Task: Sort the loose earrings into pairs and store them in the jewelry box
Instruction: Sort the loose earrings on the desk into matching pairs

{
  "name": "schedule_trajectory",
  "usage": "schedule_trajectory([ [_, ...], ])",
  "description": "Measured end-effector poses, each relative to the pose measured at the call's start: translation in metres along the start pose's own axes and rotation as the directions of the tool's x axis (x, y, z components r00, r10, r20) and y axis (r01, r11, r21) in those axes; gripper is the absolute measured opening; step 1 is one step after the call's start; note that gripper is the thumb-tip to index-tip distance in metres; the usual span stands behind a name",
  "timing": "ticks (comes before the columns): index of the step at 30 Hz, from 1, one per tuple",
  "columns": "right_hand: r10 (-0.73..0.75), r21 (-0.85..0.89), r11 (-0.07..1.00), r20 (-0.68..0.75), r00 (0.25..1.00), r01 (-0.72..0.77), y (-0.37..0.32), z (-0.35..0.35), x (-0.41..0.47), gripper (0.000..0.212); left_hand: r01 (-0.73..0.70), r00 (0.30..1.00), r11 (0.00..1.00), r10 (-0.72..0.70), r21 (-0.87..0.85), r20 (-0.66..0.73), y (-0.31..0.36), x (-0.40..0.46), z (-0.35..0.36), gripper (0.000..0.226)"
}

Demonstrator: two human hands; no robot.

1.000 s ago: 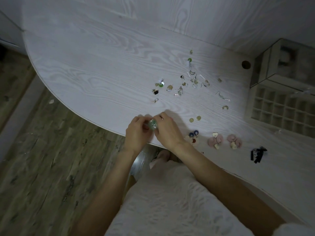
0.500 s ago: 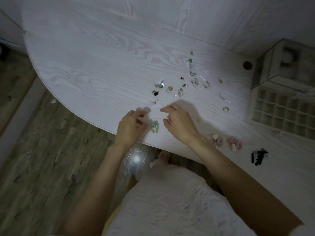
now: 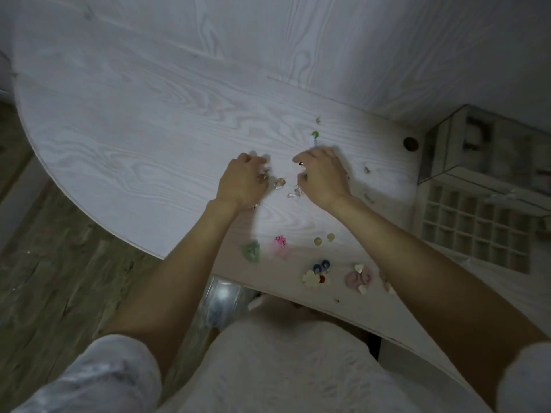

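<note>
Surface: pale wood-grain table (image 3: 134,138), rounded near-left edge, wood floor (image 3: 44,278) below it on the left.
Wall: we see a pale wood-grain panel (image 3: 357,40) behind the table.
Left hand: our left hand (image 3: 241,181) sits on the loose pile, fingers curled down onto small earrings; a metal bit shows under the fingertips, but we cannot tell if anything is actually pinched.
Right hand: our right hand (image 3: 323,177) is just right of it, fingers curled over the scatter, a small shiny piece at the fingertips; grip unclear, blurred, we cannot tell.
Loose earrings: we mark small pale pieces (image 3: 280,183) between the two hands, a green one (image 3: 314,134) just beyond the right hand, a few specks further right.
Sorted pairs: near edge of the table, between our forearms — green pair (image 3: 251,251), pink pair (image 3: 280,242), two gold round studs (image 3: 324,239), blue pair (image 3: 321,266), cream flower with red piece (image 3: 313,278), pale pink discs with cream hearts (image 3: 359,277).
Jewelry box: jewelry box (image 3: 477,228) at the right, open, grid of small compartments; mirrored lid part (image 3: 489,150) stands behind it. We see no earrings in it that we can make out.
Hole: round cable hole (image 3: 410,143) in the table, left of the box.
</note>
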State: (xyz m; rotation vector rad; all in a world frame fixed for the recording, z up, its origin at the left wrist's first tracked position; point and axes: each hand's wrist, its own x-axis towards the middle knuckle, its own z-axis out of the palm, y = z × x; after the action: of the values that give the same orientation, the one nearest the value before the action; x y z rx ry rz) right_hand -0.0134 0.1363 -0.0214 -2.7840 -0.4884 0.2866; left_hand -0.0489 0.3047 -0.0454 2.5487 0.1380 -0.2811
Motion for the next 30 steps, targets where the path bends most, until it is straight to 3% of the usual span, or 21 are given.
schedule_trajectory([
  [4,0.168,0.111,0.981,-0.071,0.983,-0.159,0.022,-0.001,0.043,0.04,0.026,0.999,0.999,-0.027,-0.038,-0.017,-0.003,0.006,0.004,0.03],
  [8,0.194,0.023,0.981,-0.027,0.981,-0.193,0.028,0.008,0.071,0.038,0.052,0.995,0.995,-0.058,-0.083,-0.076,-0.009,0.005,0.006,0.021],
  [12,0.065,-0.121,0.991,0.007,0.998,-0.064,0.011,0.021,0.075,0.035,0.094,0.989,0.989,-0.106,-0.118,-0.104,-0.016,0.006,0.004,0.012],
  [17,-0.157,-0.065,0.985,0.075,0.985,0.162,0.004,0.029,0.068,0.042,0.071,0.99,0.993,-0.081,-0.091,-0.113,-0.024,0.011,0.001,0.011],
  [23,-0.167,-0.059,0.983,0.089,0.982,0.173,0.009,0.029,0.06,0.028,-0.003,0.999,1.0,0.003,-0.017,-0.042,-0.022,0.013,0.0,0.036],
  [27,-0.198,-0.131,0.971,0.043,0.979,0.202,0.009,0.029,0.056,0.019,-0.109,0.994,0.99,0.108,0.087,0.015,-0.016,0.02,0.001,0.036],
  [30,-0.18,-0.09,0.98,0.014,0.984,0.18,0.01,0.031,0.051,0.016,-0.173,0.985,0.977,0.174,0.12,0.005,-0.012,0.024,0.003,0.027],
])
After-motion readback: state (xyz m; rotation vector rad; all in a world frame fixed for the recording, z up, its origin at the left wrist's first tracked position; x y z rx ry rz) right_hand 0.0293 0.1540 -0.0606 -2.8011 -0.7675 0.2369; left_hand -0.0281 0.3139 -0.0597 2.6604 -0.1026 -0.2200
